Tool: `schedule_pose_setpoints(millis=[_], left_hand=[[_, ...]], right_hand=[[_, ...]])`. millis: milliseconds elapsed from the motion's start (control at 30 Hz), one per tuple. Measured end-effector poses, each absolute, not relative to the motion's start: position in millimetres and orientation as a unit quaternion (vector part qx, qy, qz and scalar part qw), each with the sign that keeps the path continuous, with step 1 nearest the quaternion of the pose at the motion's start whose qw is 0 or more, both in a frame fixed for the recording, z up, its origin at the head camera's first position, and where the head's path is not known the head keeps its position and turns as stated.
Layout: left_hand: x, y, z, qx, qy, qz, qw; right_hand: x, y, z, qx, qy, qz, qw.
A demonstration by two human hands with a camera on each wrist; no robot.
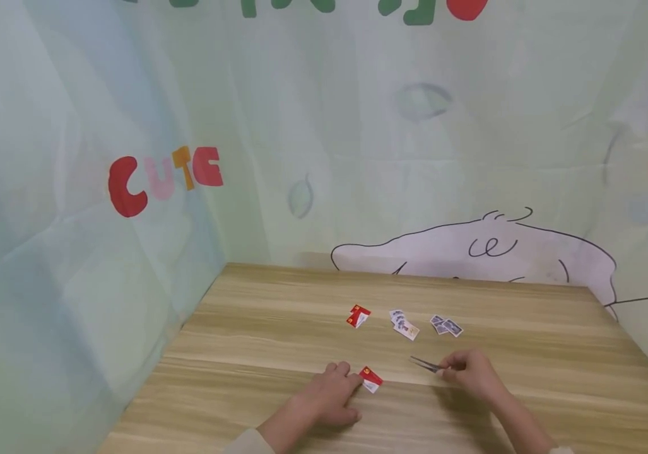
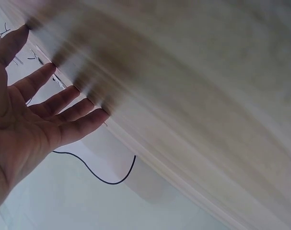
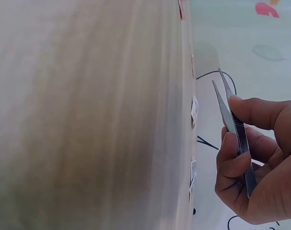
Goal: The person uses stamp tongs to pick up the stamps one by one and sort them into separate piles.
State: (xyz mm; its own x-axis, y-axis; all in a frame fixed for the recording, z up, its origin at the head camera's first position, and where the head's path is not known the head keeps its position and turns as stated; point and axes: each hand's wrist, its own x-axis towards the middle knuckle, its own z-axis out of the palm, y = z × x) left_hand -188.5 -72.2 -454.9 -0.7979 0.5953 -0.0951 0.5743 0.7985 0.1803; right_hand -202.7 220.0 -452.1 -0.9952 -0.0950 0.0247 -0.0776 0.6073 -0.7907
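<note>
My left hand rests its fingertips on the wooden table, fingers spread and nearly straight in the left wrist view. One fingertip touches the edge of a red-and-white stamp-like card. To the right, my right hand pinches a pair of metal tweezers between thumb and fingers. In the right wrist view the tweezers have their tips apart, with nothing between them. Beyond the hands lie a small group of red cards, a fanned group of pale cards and a group of grey cards.
The wooden table meets a pale green printed cloth at its back and left. Coloured letters and a cartoon outline are printed on the cloth.
</note>
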Motion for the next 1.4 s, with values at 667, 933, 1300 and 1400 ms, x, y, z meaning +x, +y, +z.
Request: schedule_pose_setpoints(millis=[667,933,1300,1400], left_hand=[[-191,-73,-456,0.303,0.946,0.080,0.084],[-189,-74,-456,0.301,0.946,0.081,0.088],[-189,-74,-456,0.300,0.946,0.083,0.085],[-189,-74,-456,0.300,0.946,0.083,0.085]], right_hand=[[-199,212,-457,-0.105,0.884,-0.454,0.034],[-201,212,-461,-0.127,0.876,-0.464,0.044],[-202,208,-463,-0.139,0.876,-0.458,0.061],[-202,208,-462,-0.132,0.878,-0.456,0.067]])
